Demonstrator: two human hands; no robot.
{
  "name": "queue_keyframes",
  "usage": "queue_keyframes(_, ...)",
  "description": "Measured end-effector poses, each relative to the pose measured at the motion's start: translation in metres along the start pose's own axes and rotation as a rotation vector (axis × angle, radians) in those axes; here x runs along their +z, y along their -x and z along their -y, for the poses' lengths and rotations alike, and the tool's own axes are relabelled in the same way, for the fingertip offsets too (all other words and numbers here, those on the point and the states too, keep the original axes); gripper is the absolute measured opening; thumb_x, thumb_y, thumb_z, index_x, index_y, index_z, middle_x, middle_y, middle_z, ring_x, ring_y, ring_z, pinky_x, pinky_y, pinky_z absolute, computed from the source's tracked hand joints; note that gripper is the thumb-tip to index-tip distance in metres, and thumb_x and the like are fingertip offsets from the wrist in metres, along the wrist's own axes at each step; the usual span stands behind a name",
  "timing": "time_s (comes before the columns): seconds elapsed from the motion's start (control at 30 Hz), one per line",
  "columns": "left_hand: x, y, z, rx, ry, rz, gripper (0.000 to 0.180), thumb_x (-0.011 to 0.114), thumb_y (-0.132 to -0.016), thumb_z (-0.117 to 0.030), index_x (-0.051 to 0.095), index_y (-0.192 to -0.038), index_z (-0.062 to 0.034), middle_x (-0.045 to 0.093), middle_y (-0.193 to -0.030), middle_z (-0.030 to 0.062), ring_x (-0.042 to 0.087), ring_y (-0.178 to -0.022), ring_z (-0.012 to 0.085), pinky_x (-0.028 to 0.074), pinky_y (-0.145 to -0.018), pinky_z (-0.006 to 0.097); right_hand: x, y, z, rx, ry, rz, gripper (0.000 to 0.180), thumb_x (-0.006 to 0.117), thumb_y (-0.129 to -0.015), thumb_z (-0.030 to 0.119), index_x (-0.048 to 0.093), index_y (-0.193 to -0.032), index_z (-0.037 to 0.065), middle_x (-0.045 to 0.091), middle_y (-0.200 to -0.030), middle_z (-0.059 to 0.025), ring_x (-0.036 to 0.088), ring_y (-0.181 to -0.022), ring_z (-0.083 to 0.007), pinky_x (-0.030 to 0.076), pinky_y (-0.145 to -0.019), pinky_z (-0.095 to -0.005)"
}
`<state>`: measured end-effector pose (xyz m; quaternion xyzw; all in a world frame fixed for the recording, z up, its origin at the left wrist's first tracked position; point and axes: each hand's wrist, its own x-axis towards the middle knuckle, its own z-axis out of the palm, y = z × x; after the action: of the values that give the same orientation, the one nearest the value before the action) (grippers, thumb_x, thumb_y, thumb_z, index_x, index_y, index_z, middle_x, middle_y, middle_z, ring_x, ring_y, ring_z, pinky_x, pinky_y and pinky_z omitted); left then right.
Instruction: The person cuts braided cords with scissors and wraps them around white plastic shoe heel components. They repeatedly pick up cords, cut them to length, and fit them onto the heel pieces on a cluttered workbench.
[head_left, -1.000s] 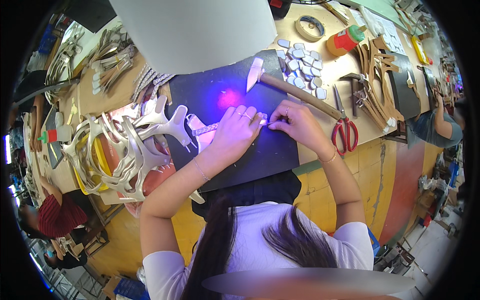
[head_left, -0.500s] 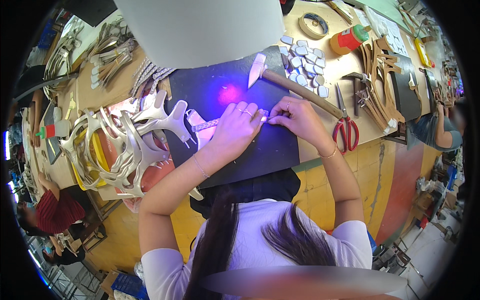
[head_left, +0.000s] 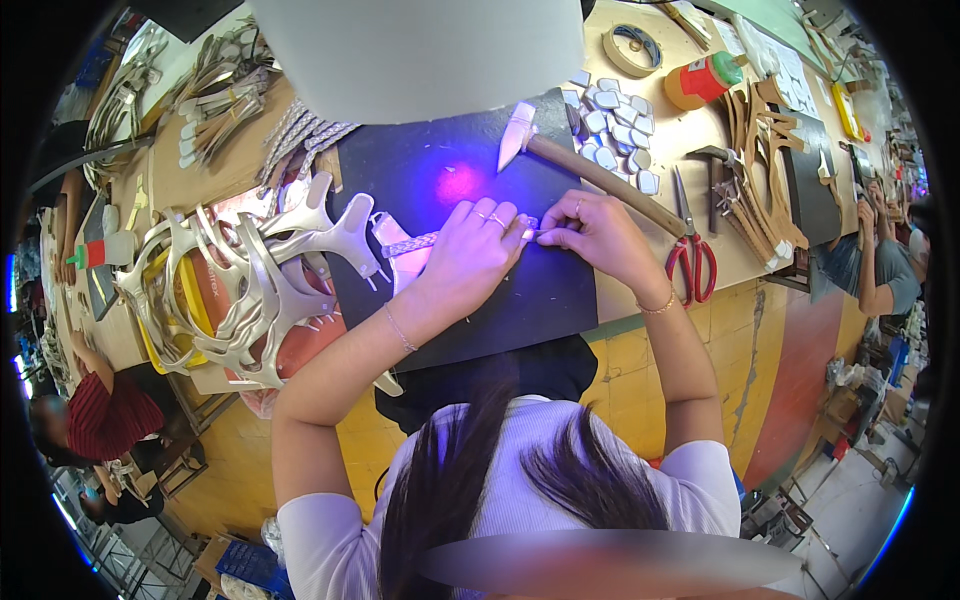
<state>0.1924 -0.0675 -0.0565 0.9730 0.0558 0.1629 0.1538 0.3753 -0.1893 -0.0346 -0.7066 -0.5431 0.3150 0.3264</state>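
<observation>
I see the left hand [head_left: 470, 250] closed around the braided strap [head_left: 408, 245], presumably steadying it for the right hand [head_left: 598, 230], whose grip I can't make out.

The braided strap [head_left: 408, 245] looks rough and faintly shiny over the smooth, matt black mat [head_left: 520, 310]. Silvery straps [head_left: 272, 285] gleam, smooth as coated leather. Near the bench's [head_left: 735, 255] front edge, scissors [head_left: 689, 242] show metal blades and glossy red plastic handles.
</observation>
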Motion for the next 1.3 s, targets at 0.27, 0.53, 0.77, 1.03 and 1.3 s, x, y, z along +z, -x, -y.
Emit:
queue_keyframes(0.27,0.001,0.000,0.000,0.024,-0.007,-0.033,0.026,0.064,-0.085,-0.016,0.067,-0.105,0.0010,0.056,-0.093,0.0093,0.056,-0.091,0.0242,0.044,-0.078,0.038,0.001,-0.001,-0.001,-0.003,0.038,-0.008,0.014,0.080,-0.078,0.008,0.071,-0.087,0.002,0.066,-0.080,-0.0047,0.061,-0.065,-0.0126,0.050,-0.061,-0.0268)
queue_keyframes(0.53,0.001,-0.001,0.002,0.010,0.004,-0.021,0.029,0.074,-0.082,-0.017,0.070,-0.109,-0.0054,0.058,-0.097,0.0067,0.057,-0.092,0.0235,0.044,-0.079,0.039,0.006,-0.001,0.004,0.054,0.091,-0.033,0.015,0.078,-0.079,0.018,0.070,-0.086,0.007,0.067,-0.083,-0.0070,0.065,-0.074,-0.0248,0.051,-0.069,-0.0361)
queue_keyframes(0.77,-0.001,-0.002,0.003,-0.022,0.035,-0.008,0.028,0.074,-0.082,-0.017,0.070,-0.109,-0.0083,0.060,-0.104,0.0064,0.057,-0.098,0.0239,0.043,-0.083,0.040,0.008,-0.004,0.006,0.120,0.138,-0.034,0.017,0.079,-0.079,0.021,0.071,-0.086,0.008,0.067,-0.084,-0.0074,0.065,-0.076,-0.0259,0.051,-0.071,-0.0370)
queue_keyframes(1.03,-0.003,-0.003,0.006,-0.004,0.059,-0.014,0.029,0.075,-0.083,-0.018,0.069,-0.109,-0.0098,0.059,-0.111,0.0076,0.057,-0.102,0.0258,0.043,-0.085,0.041,0.013,-0.002,0.013,0.243,0.148,-0.081,0.016,0.078,-0.079,0.019,0.071,-0.086,0.007,0.066,-0.084,-0.0104,0.065,-0.078,-0.0281,0.051,-0.072,-0.0401)
queue_keyframes(1.3,-0.005,-0.003,0.006,0.004,0.062,0.001,0.029,0.075,-0.082,-0.017,0.068,-0.109,-0.0089,0.059,-0.112,0.0084,0.057,-0.103,0.0261,0.043,-0.085,0.041,0.012,-0.005,0.015,0.262,0.169,-0.081,0.018,0.079,-0.078,0.019,0.070,-0.087,0.006,0.064,-0.084,-0.0101,0.065,-0.079,-0.0290,0.050,-0.071,-0.0409)
